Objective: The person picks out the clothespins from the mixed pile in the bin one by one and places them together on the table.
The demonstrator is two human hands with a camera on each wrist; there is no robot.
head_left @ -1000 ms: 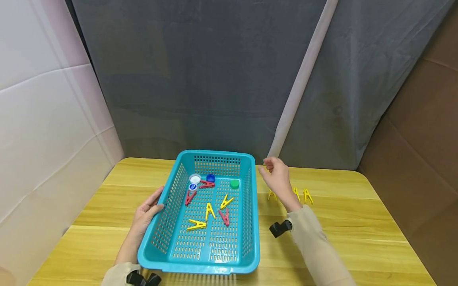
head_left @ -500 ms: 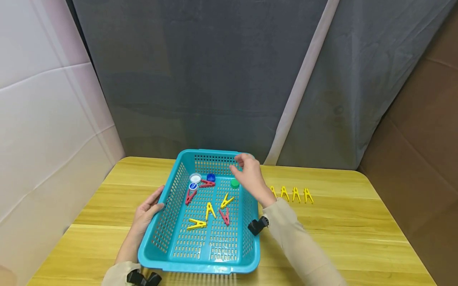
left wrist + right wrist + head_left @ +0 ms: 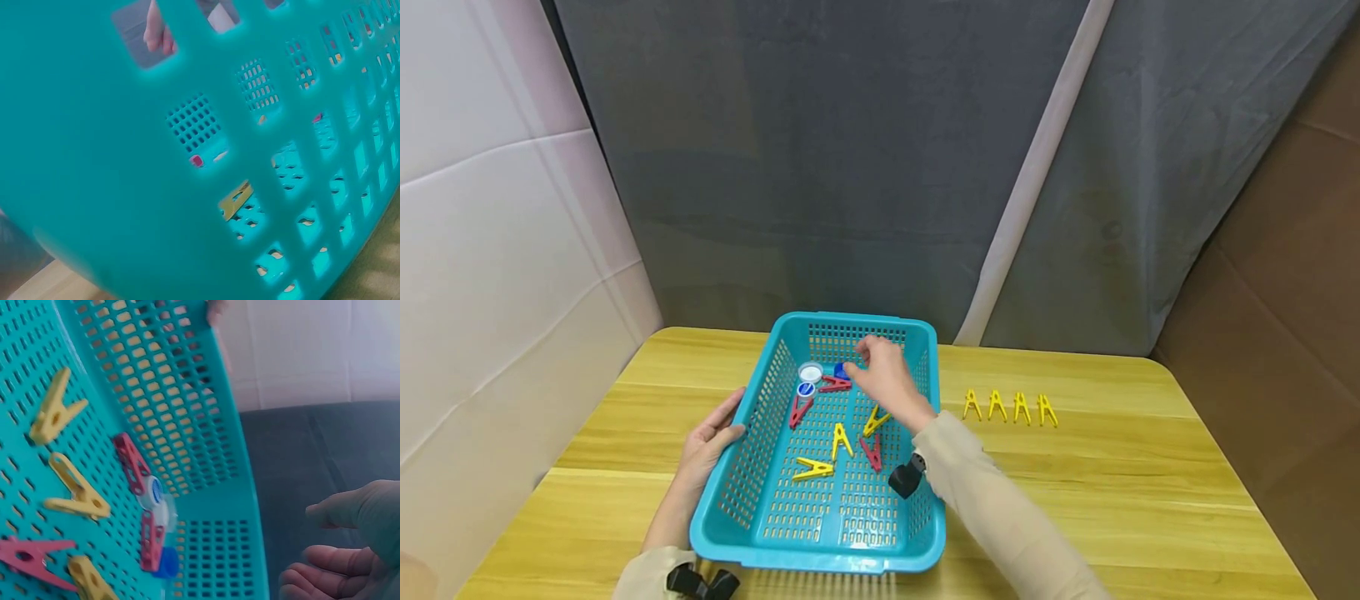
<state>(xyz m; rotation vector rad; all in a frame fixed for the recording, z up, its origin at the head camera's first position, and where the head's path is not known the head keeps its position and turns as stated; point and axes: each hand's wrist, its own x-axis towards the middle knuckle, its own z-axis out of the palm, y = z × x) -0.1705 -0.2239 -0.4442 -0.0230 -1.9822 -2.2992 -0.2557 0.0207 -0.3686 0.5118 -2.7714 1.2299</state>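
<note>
Right hand (image 3: 886, 379): swung left within the last second, from over tabletop (image 3: 1112, 500) to above far half of basket (image 3: 820, 560); thumb and fingers parted, loosely bent, nothing visible between.
Left hand (image 3: 702, 446): unmoved, gripping left rim of basket.
Yellow clothespins in row (image 3: 995, 397): four, side by side on tabletop, right of basket; all in full view now, partly covered earlier.
Yellow clothespins in basket (image 3: 814, 470): three, unshifted; one partly behind right hand.
Red clothespins (image 3: 837, 383): three, inside basket, same spots.
Blue cap (image 3: 841, 370): inside basket, partly covered by thumb; contact unclear.
White cap (image 3: 810, 373), blue-and-white cap (image 3: 806, 390): inside basket, near left wall, unshifted.
Meaning: probably between pieces; empty right hand back near basket contents, row left alone.
</note>
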